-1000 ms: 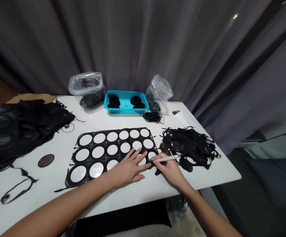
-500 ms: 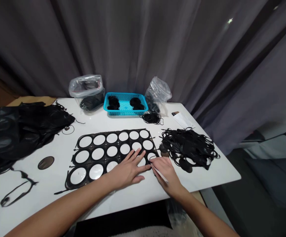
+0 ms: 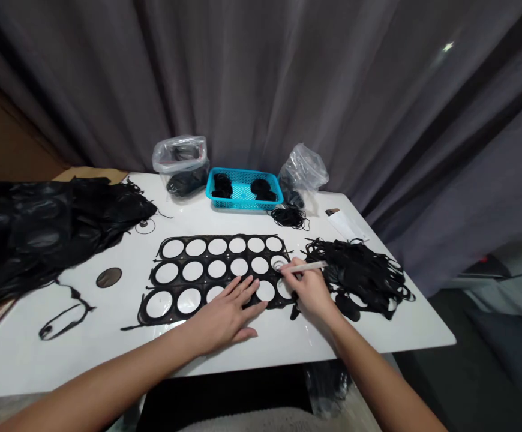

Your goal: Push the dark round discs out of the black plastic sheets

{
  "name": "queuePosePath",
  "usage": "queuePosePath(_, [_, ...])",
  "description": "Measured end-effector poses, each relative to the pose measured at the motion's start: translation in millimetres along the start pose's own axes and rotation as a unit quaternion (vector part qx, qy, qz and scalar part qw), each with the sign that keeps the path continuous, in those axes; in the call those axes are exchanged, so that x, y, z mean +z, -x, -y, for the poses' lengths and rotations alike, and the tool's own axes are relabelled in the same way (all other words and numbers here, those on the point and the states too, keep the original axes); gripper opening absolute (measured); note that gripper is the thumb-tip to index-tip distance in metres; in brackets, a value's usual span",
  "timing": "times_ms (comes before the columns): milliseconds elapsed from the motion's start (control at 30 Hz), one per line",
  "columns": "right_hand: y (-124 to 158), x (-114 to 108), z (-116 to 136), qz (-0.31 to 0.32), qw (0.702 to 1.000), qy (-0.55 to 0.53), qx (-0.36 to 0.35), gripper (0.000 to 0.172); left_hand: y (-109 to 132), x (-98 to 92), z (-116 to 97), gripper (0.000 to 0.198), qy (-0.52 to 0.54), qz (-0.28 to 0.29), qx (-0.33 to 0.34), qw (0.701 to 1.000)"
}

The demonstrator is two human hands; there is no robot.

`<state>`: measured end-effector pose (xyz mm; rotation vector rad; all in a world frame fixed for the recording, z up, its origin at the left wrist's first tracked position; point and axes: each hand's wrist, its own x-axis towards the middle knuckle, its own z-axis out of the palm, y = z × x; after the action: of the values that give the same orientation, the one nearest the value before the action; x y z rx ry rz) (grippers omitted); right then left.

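A black rubber sheet [image 3: 202, 277] with rows of round cut-outs lies flat on the white table [image 3: 108, 342]. My left hand [image 3: 225, 312] rests open on its near right part, fingers spread and pressing it down. My right hand [image 3: 310, 291] is closed around a thin white stick-like tool [image 3: 303, 267], whose tip touches a hole at the sheet's right end, in the middle row. A heap of black rubber offcuts [image 3: 360, 276] lies just right of that hand.
At the back stand a blue basket [image 3: 244, 193] with black rings, two clear plastic bags [image 3: 180, 163], and a small bundle of thin black rings [image 3: 290, 217]. Black sheets [image 3: 40, 228] pile up at left. A dark disc [image 3: 108, 277] and a rubber strip [image 3: 63, 315] lie near-left. Grey curtains hang behind.
My right hand has moved from the sheet's near right corner up to the middle-row end hole, with the tool now pointing left again. The camera shifted slightly left. My left hand stays put.
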<state>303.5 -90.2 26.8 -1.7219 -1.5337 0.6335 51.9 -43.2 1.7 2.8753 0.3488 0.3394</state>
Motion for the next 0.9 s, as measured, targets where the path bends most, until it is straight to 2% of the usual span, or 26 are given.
queuePosePath(100, [22.6, 23.9, 10.2, 0.084, 0.995, -0.045, 0.000, 0.015, 14.7, 6.7, -2.5, 0.060, 0.001, 0.003, -0.020, 1.000])
queuePosePath(167, [31.7, 31.6, 9.8, 0.099, 0.994, -0.052, -0.002, 0.014, 18.1, 10.6, -3.6, 0.059, 0.007, 0.008, -0.031, 0.999])
queuePosePath(367, [36.9, 35.7, 3.7, 0.090, 0.993, -0.077, -0.004, 0.013, 16.4, 10.8, -5.3, 0.056, 0.019, -0.001, -0.038, 0.999])
queuePosePath(700, [37.5, 36.7, 3.5, 0.085, 0.994, -0.072, -0.009, 0.011, 17.1, 8.3, -5.5, 0.057, 0.012, 0.015, -0.036, 0.999])
queuePosePath(800, [41.1, 36.7, 4.8, 0.080, 0.995, -0.045, -0.042, 0.014, 17.6, 9.9, -4.8, 0.059, 0.020, 0.004, -0.033, 0.999])
queuePosePath(900, [49.6, 39.7, 5.3, 0.077, 0.988, 0.023, -0.128, 0.013, 18.3, 11.6, -4.3, 0.064, 0.024, -0.008, -0.037, 0.999])
